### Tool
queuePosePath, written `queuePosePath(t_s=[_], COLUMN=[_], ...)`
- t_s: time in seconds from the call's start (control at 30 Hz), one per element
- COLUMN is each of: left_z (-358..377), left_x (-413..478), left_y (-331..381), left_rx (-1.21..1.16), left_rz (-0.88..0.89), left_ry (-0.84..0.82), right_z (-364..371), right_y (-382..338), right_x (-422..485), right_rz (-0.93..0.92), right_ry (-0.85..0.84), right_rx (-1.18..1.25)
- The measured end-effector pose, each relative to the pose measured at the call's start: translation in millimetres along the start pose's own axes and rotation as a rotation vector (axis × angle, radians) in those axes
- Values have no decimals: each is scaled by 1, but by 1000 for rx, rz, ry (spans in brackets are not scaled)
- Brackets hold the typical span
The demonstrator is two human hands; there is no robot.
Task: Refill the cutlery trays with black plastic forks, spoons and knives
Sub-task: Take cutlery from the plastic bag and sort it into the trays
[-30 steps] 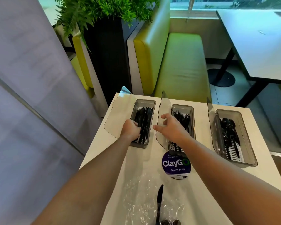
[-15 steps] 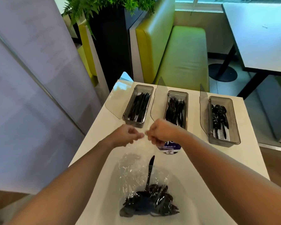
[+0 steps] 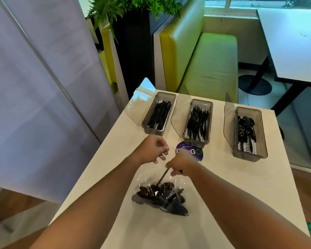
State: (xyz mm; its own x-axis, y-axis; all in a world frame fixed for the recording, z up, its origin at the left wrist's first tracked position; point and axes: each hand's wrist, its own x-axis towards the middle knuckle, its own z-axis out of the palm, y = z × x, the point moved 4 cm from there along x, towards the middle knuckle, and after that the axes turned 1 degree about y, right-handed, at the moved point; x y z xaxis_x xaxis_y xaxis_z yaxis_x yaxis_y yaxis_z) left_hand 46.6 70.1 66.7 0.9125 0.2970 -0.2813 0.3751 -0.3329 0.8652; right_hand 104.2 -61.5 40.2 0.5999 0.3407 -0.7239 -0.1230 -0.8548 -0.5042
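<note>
White counter (image 3: 214, 186) has three part-filled trays: knives (image 3: 159, 115), forks (image 3: 197, 123), spoons (image 3: 246, 132). Your right hand (image 3: 181, 164) is pinched on a black handle (image 3: 162, 177) in the clear bag (image 3: 160, 194), left hand (image 3: 152, 150) loosely curled, so plenty's left.

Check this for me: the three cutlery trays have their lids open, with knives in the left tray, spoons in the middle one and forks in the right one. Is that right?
Not quite. The head view shows forks in the middle tray and spoons in the right tray. The left tray does hold knives, and all three lids stand open.
</note>
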Motion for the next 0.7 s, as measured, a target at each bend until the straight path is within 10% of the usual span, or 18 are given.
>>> queuePosePath(t_s=[0.13, 0.7], left_z=[5, -4], left_x=[3, 13], left_y=[11, 26], left_rx=[13, -62], left_rz=[70, 107], left_ry=[22, 85], right_z=[-7, 4], right_y=[-1, -31], right_x=[-1, -29], right_rz=[63, -405], right_ry=[28, -225], right_rx=[191, -691])
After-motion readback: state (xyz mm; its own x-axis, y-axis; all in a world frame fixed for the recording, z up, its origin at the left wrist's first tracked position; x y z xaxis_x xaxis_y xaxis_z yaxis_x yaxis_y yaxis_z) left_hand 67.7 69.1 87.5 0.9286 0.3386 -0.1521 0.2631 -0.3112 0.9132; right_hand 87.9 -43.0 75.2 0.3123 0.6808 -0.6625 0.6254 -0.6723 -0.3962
